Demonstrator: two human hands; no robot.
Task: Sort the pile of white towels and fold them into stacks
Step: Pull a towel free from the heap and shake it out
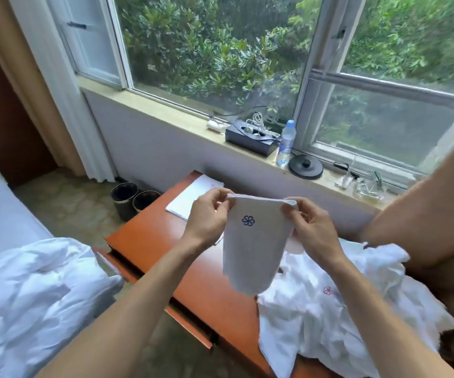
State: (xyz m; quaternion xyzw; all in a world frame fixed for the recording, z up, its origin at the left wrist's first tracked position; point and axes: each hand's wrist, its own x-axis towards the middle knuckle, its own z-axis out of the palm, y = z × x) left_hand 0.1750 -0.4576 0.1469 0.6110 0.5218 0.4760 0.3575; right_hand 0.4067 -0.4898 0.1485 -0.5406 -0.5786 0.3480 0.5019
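Bright, soft daylight from the window (215,50) at 12 o'clock.
Wide-angle bending toward the edges; white bedding (29,296) at 8 o'clock glares, leaves (411,36) at 2 o'clock blurred.

Towel (255,241) held above the counter (165,241), left hand (206,216) and right hand (313,230) pinching its top corners, towel pile (343,309) on counter right, notepad (190,197) at far end, bins (125,199) left of counter, bottle (287,140) on windowsill (165,115) behind.

The towel (255,246) is seen as matt white cloth with a fine nap; the pile (315,323) is made of the same cloth. The table (152,227) is finished in smooth, glossy wood. The bottle (286,144) is formed of clear plastic.
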